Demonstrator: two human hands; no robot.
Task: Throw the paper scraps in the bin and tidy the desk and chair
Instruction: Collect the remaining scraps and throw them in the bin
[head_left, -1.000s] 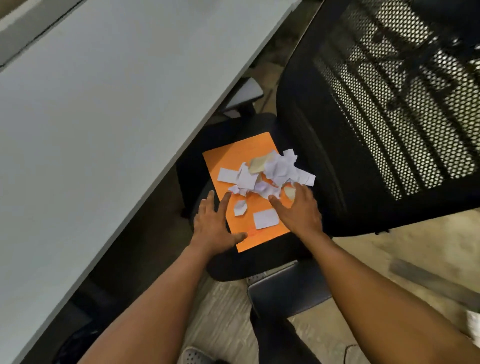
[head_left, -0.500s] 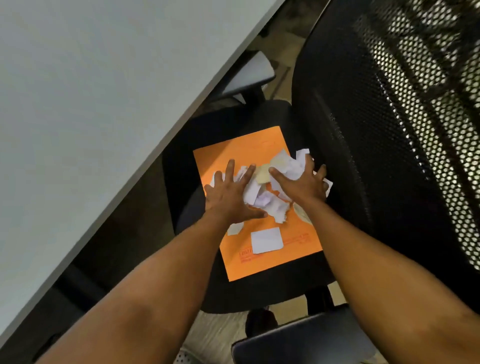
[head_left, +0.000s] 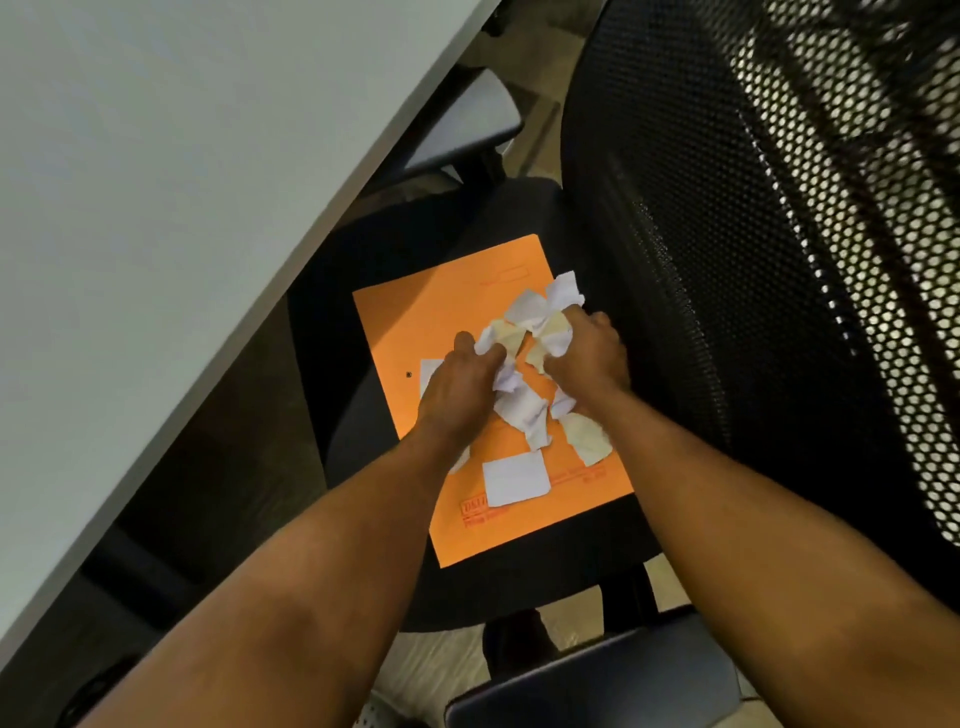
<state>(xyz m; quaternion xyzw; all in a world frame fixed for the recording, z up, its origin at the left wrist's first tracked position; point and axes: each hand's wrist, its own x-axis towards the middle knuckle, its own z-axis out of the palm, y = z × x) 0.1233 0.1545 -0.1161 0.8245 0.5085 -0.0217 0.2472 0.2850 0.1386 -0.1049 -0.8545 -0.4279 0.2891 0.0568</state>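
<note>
my left hand (head_left: 457, 387) and right hand (head_left: 587, 358), flat a moment ago, now close together around the paper scraps (head_left: 524, 332) on the orange envelope (head_left: 415, 317), so most are bunched for the bin, though a few lie loose.

Red stamped print on the orange envelope (head_left: 415, 322), bottom left corner, two or three lines, too blurred to read. More faint red print along its bottom right edge and a small red box outline near the top edge, unreadable too. No other text visible.
</note>
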